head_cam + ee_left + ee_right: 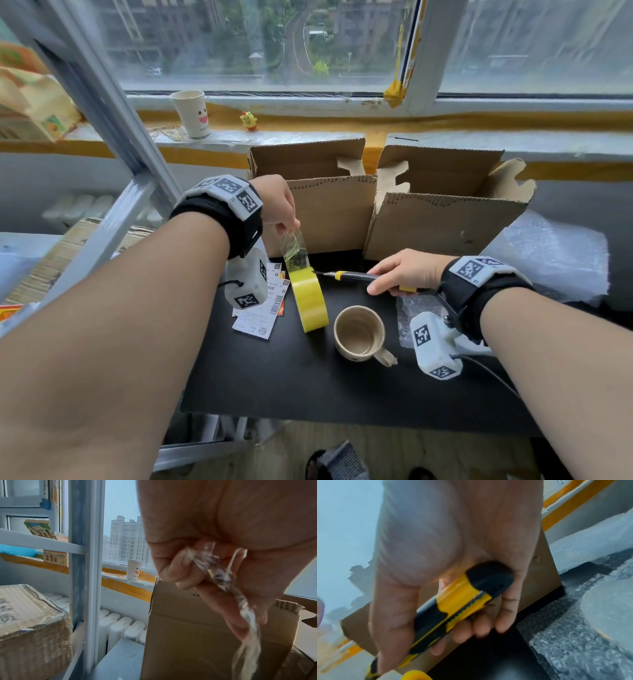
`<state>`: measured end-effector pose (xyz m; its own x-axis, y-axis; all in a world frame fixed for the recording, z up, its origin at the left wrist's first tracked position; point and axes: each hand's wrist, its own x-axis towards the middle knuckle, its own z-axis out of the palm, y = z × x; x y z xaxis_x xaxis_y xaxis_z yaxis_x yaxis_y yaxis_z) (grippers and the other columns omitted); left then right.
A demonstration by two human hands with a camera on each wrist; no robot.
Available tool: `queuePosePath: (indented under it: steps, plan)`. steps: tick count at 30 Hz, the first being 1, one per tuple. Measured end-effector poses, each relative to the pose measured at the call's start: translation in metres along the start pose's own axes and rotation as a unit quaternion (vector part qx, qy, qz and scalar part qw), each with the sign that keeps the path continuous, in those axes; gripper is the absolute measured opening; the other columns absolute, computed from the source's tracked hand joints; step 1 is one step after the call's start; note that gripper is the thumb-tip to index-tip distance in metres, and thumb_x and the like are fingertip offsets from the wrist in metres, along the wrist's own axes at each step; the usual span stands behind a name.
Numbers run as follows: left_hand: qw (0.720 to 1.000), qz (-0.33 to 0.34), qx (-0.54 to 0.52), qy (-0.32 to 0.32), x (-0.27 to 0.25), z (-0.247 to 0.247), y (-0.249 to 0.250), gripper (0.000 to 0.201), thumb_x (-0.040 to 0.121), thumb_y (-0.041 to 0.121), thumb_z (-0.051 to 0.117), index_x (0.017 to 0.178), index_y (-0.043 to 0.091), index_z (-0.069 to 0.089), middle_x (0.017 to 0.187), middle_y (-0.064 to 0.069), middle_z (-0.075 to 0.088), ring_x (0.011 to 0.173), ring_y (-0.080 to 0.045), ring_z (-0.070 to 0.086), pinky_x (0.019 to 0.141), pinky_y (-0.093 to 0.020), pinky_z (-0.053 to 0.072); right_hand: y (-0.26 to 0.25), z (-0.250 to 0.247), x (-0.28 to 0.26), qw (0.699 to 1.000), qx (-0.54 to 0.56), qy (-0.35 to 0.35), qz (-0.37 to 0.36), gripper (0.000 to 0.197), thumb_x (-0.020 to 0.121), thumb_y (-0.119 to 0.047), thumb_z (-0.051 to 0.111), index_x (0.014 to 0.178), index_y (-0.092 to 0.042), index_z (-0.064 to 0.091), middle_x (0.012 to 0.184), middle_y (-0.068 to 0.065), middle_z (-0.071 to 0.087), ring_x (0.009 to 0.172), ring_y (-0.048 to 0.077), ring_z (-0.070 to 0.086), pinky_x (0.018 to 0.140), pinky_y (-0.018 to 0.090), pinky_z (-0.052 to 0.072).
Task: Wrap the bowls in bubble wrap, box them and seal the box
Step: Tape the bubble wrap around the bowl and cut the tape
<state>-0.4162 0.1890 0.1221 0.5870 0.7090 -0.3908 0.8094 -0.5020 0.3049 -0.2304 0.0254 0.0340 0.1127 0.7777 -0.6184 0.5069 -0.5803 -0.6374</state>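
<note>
A yellow tape roll (310, 299) stands on edge on the black table (274, 377). My left hand (279, 205) pinches the clear tape strip (294, 251) pulled up from the roll; in the left wrist view the crumpled tape end (221, 573) sits between thumb and fingers. My right hand (407, 272) grips a yellow-and-black utility knife (356, 275), blade tip pointing left, right by the strip above the roll. The knife handle (462, 608) lies across my curled fingers. A beige cup-like bowl (359, 334) with a handle stands open in front of the roll. Two open cardboard boxes (329, 212) (445, 222) stand behind.
Bubble wrap (555, 253) lies at the table's right, a small piece (411, 315) under my right wrist. Printed labels (263, 308) lie left of the roll. A paper cup (191, 113) and a small toy (249, 120) sit on the windowsill. A metal shelf frame (113, 113) rises at the left.
</note>
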Motion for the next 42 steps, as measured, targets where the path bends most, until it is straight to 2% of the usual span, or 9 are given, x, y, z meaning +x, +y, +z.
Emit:
queuePosePath:
  steps: [5, 11, 18, 22, 26, 29, 34, 38, 42]
  plan:
    - [1.0, -0.001, 0.011, 0.001, -0.001, 0.003, -0.002, 0.02, 0.087, 0.024, 0.067, 0.072, 0.013, 0.074, 0.063, 0.006, 0.067, 0.068, -0.007, 0.058, 0.063, -0.021, 0.044, -0.015, 0.008, 0.011, 0.995, -0.089, 0.008, -0.041, 0.028, 0.069, -0.023, 0.084, 0.095, -0.019, 0.073, 0.079, 0.0, 0.066, 0.07, 0.013, 0.058, 0.066, 0.025, 0.047]
    - [1.0, 0.002, -0.004, 0.011, -0.003, 0.001, -0.006, 0.025, 0.086, 0.024, 0.068, 0.062, 0.018, 0.072, 0.054, 0.009, 0.064, 0.069, -0.006, 0.056, 0.078, -0.026, 0.049, -0.009, 0.001, 0.011, 0.979, -0.201, 0.043, -0.001, 0.027, 0.066, -0.021, 0.084, 0.084, -0.022, 0.064, 0.08, -0.004, 0.059, 0.071, 0.013, 0.054, 0.069, 0.03, 0.047]
    - [1.0, 0.01, -0.011, 0.002, -0.004, 0.001, -0.004, 0.02, 0.088, 0.025, 0.067, 0.072, 0.014, 0.075, 0.062, 0.006, 0.067, 0.07, -0.005, 0.057, 0.073, -0.02, 0.045, -0.023, 0.013, 0.022, 0.981, -0.183, 0.056, -0.028, 0.023, 0.065, -0.032, 0.085, 0.082, -0.026, 0.071, 0.081, -0.003, 0.066, 0.078, 0.016, 0.061, 0.078, 0.034, 0.053]
    - [1.0, 0.016, -0.017, -0.008, -0.004, 0.002, -0.004, 0.021, 0.087, 0.026, 0.067, 0.07, 0.017, 0.074, 0.058, 0.008, 0.066, 0.063, -0.002, 0.054, 0.064, -0.018, 0.042, -0.017, 0.014, 0.028, 0.982, -0.165, 0.091, 0.001, 0.032, 0.067, -0.04, 0.082, 0.091, -0.022, 0.07, 0.076, -0.006, 0.063, 0.075, 0.013, 0.06, 0.066, 0.028, 0.047]
    - [0.999, 0.013, -0.031, -0.01, -0.002, 0.002, -0.007, 0.021, 0.087, 0.027, 0.068, 0.07, 0.017, 0.075, 0.058, 0.009, 0.066, 0.062, -0.001, 0.055, 0.065, -0.018, 0.042, -0.014, 0.017, 0.031, 0.988, -0.079, 0.117, 0.061, 0.019, 0.071, -0.011, 0.07, 0.084, -0.005, 0.058, 0.065, 0.009, 0.06, 0.058, 0.024, 0.057, 0.057, 0.031, 0.05]
    - [0.999, 0.007, -0.046, -0.012, 0.001, 0.003, -0.012, 0.019, 0.086, 0.028, 0.069, 0.073, 0.016, 0.076, 0.056, 0.01, 0.066, 0.062, 0.0, 0.055, 0.064, -0.02, 0.042, -0.027, 0.027, 0.044, 0.994, -0.032, 0.092, 0.045, 0.024, 0.073, -0.015, 0.074, 0.086, -0.007, 0.055, 0.076, 0.008, 0.059, 0.064, 0.02, 0.058, 0.057, 0.026, 0.046]
    - [0.998, -0.006, -0.063, -0.003, 0.001, 0.004, -0.021, 0.019, 0.086, 0.027, 0.067, 0.072, 0.018, 0.076, 0.061, 0.009, 0.066, 0.054, -0.003, 0.048, 0.051, -0.019, 0.035, -0.041, 0.068, 0.077, 0.995, 0.019, 0.089, 0.025, 0.046, 0.071, -0.028, 0.085, 0.098, -0.007, 0.054, 0.093, 0.009, 0.059, 0.082, 0.024, 0.059, 0.067, 0.031, 0.046]
    - [0.997, -0.052, -0.044, 0.022, 0.002, 0.002, -0.039, 0.015, 0.084, 0.021, 0.068, 0.079, 0.01, 0.077, 0.068, 0.002, 0.068, 0.067, -0.009, 0.053, 0.063, -0.024, 0.042, -0.037, 0.075, 0.087, 0.994, 0.07, 0.071, 0.049, 0.069, 0.065, -0.029, 0.088, 0.119, -0.014, 0.047, 0.108, 0.008, 0.055, 0.097, 0.028, 0.058, 0.071, 0.033, 0.047]
    - [0.986, -0.154, 0.02, 0.058, 0.002, 0.0, -0.071, 0.009, 0.076, 0.012, 0.072, 0.078, 0.004, 0.075, 0.077, -0.009, 0.069, 0.069, -0.021, 0.057, 0.058, -0.027, 0.042, -0.036, 0.065, 0.09, 0.993, 0.093, 0.058, 0.046, 0.075, 0.04, -0.033, 0.09, 0.101, -0.011, 0.052, 0.102, 0.009, 0.059, 0.093, 0.03, 0.06, 0.093, 0.049, 0.051]
